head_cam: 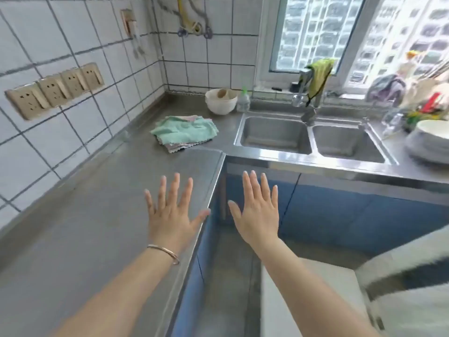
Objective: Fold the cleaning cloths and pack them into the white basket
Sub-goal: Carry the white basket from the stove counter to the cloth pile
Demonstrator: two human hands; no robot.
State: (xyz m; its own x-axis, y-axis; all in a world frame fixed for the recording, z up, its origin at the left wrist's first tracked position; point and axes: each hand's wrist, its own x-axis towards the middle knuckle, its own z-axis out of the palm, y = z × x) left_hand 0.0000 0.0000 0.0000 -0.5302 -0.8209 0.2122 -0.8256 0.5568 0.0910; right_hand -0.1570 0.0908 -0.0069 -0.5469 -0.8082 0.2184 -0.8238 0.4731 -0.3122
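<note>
A loose pile of cleaning cloths (185,132), mint green on top with pink and grey ones under it, lies on the steel counter (102,215) near the back corner. A white basket (221,101) stands behind the pile, next to the sink. My left hand (171,210) is held flat above the counter's edge, fingers spread, holding nothing. My right hand (256,210) is spread the same way in the air beyond the counter's corner, over the blue cabinet fronts. Both hands are well short of the cloths.
A double steel sink (313,139) with a tap (307,100) and a yellow-green cloth draped on it sits to the right. A small bottle (243,99) stands by the basket. Stacked plates (430,139) and clutter fill the far right. Wall sockets (56,90) line the left tiles.
</note>
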